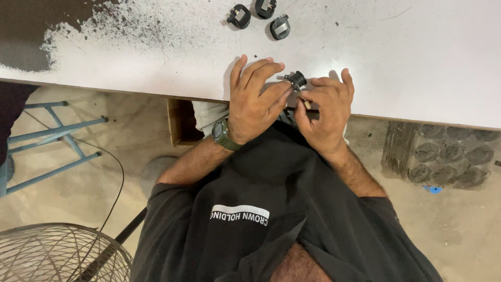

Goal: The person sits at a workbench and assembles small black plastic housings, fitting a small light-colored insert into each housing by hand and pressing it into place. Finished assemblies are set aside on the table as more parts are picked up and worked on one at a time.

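Observation:
A small black round part (298,80) sits at the near edge of the white table (417,57), pinched between both of my hands. My left hand (255,102), with a green watch on its wrist, presses on the part from the left with its fingertips. My right hand (326,109) grips it from the right with thumb and forefinger. A thin pale piece (307,104) shows under my right thumb; I cannot tell what it is. Three similar black round parts (259,14) lie loose farther back on the table.
Dark dust and worn paint cover the table's far left corner (47,31). Below the table are a blue metal frame (52,141), a wire fan guard (57,256) with a black cable, a brown box (180,122) and a grey moulded tray (443,159).

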